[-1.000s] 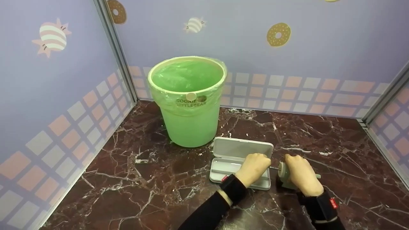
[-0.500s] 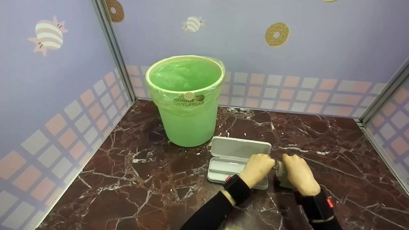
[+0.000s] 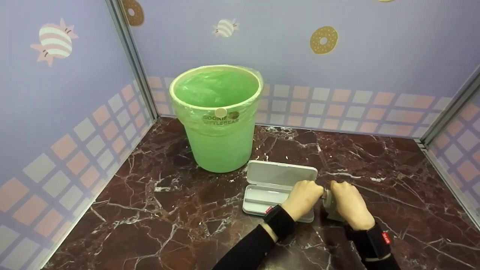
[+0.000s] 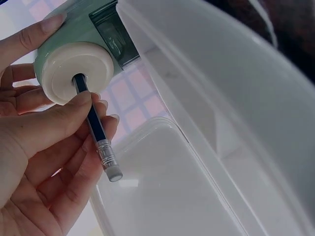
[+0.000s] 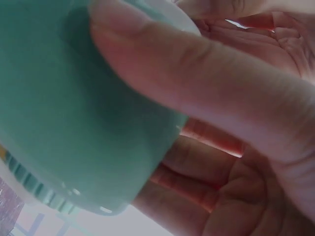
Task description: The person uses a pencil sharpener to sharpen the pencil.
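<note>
My left hand (image 3: 303,198) pinches a dark blue pencil (image 4: 95,120) between thumb and fingers, its eraser end sticking out past them. The pencil's other end is inside the hole of a green pencil sharpener (image 4: 74,37) with a round cream front. In the right wrist view, my right hand (image 5: 231,98) grips the sharpener's green body, thumb laid across it. Seen from the head, the sharpener (image 3: 330,204) is partly covered by my right hand. Left of it lies an open white pencil case (image 3: 281,175), partly behind my left hand and wrist.
A green lined bin (image 3: 221,146) stands behind the pencil case. Patterned walls (image 3: 375,67) enclose the back and sides of the dark marbled table (image 3: 150,225). Small white bits are scattered near the bin's base.
My left hand has moved right, closer to the sharpener, so less pencil shows between them. The green handle tip beyond my right hand is no longer visible. The head view has shifted slightly.
</note>
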Action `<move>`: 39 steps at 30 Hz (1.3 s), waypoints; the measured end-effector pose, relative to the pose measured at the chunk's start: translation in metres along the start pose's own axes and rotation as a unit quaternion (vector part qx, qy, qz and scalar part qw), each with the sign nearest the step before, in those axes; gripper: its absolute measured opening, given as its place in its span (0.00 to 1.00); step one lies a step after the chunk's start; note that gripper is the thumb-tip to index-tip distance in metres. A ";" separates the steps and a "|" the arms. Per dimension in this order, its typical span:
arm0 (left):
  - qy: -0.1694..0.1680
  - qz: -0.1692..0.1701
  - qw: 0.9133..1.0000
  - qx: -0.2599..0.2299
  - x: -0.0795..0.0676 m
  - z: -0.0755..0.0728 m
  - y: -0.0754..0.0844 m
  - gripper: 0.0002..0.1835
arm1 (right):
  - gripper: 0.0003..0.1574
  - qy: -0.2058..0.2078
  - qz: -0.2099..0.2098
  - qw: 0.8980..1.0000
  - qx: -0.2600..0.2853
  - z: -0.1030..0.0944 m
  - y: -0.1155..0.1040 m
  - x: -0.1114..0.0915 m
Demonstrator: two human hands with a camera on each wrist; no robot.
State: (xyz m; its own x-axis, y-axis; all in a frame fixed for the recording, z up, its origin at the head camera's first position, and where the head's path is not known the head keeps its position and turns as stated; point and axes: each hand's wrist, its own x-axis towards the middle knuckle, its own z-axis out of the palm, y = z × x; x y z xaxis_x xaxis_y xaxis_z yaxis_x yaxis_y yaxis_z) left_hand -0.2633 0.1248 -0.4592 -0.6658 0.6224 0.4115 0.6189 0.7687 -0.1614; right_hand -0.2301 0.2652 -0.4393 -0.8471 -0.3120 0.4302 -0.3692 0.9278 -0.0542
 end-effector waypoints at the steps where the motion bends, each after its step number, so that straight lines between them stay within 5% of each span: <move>1: -0.003 -0.001 1.000 -0.002 0.000 0.000 0.000 0.08 | 0.15 -0.001 0.000 1.000 0.000 0.000 0.000 0.000; 28: -0.050 -0.012 0.995 -0.083 0.001 0.000 -0.011 0.03 | 0.16 -0.007 -0.010 1.000 0.005 -0.002 0.002 -0.003; 33: -0.044 -0.004 0.996 -0.083 0.000 -0.001 -0.011 0.03 | 0.27 -0.051 -0.014 0.998 0.029 -0.009 0.004 -0.003; 39: -0.053 -0.004 0.995 -0.089 0.001 -0.001 -0.013 0.02 | 0.54 -0.109 0.000 0.990 0.089 -0.024 0.009 -0.004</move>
State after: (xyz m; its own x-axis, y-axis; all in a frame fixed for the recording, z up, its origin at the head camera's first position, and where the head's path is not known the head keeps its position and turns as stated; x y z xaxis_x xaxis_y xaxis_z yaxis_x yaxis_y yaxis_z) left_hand -0.2716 0.1147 -0.4556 -0.7046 0.6363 0.3141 0.6719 0.7406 0.0072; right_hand -0.2203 0.2797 -0.4196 -0.9027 -0.3659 0.2263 -0.4134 0.8834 -0.2207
